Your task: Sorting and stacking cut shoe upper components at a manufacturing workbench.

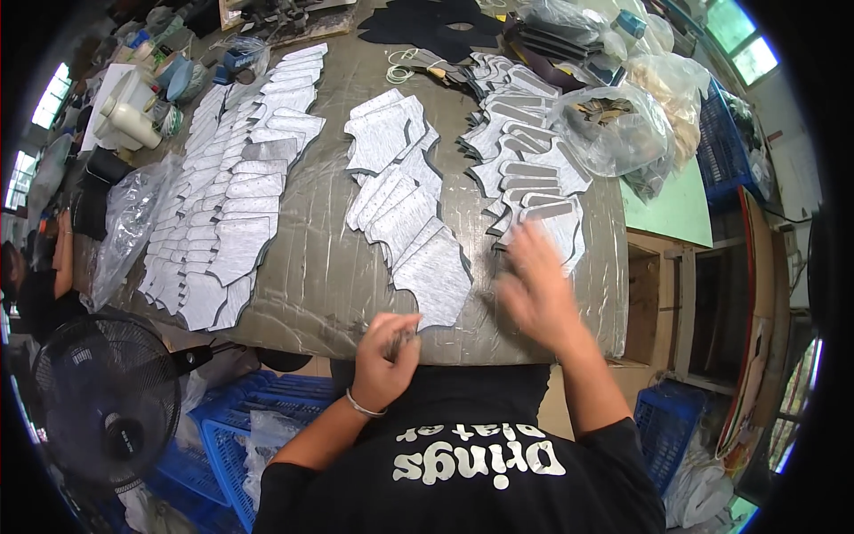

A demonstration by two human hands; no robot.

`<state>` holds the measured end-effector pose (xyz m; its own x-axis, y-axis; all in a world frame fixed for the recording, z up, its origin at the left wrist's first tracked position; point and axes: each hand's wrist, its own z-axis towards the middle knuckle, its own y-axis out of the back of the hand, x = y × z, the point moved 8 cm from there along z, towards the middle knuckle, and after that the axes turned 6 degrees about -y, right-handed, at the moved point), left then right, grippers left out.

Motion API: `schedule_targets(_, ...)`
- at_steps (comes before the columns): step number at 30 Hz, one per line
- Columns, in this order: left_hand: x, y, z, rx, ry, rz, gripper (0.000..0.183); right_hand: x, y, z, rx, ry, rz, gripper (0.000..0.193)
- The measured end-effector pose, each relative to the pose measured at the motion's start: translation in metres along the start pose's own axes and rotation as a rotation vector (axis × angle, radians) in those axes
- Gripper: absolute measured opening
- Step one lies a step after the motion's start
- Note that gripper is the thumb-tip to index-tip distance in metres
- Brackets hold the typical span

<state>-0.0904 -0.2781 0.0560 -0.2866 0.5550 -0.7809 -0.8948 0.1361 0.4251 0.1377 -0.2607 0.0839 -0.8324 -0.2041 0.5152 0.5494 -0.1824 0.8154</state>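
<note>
My left hand [384,360] is at the table's near edge, fingers curled together around something small and greyish that I cannot make out. Just beyond it lies the near end of the middle row of grey fabric pieces [436,276], overlapping and dark-edged. My right hand [536,294], blurred by motion, stretches its fingers, thumb apart, over the near end of the right row of cut pieces [565,236]. Those carry darker grey strips [534,169] on top. Whether the fingertips touch the pieces is unclear.
Overlapping grey pieces [236,214] cover the table's left side. A clear plastic bag [614,129] sits at the far right; dark fabric [431,27] lies at the back. A black fan [107,400] and blue crates [227,454] stand at lower left. Another person's arm [64,254] shows at far left.
</note>
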Motion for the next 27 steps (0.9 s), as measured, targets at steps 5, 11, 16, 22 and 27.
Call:
schedule_targets(5,0.041,-0.019,-0.024,0.038,0.701,-0.913,0.037,0.042,-0.068,-0.039,0.294,0.124,-0.189,0.057)
schedule_targets(11,0.041,-0.022,-0.021,-0.044,0.808,-0.811,0.030,0.054,-0.037,-0.049,0.044,-0.114,0.160,0.037)
schedule_targets(16,0.007,-0.013,0.009,0.067,0.202,-0.244,0.028,0.037,-0.049,-0.041,0.201,-0.587,0.949,0.016)
schedule_targets(22,-0.026,-0.018,0.019,0.054,-0.161,-0.099,0.038,0.026,-0.071,-0.051,0.279,-0.836,1.276,0.014)
schedule_targets(27,-0.011,-0.030,0.011,0.041,0.004,-0.322,0.032,0.027,-0.073,-0.050,0.290,-0.804,1.339,0.021)
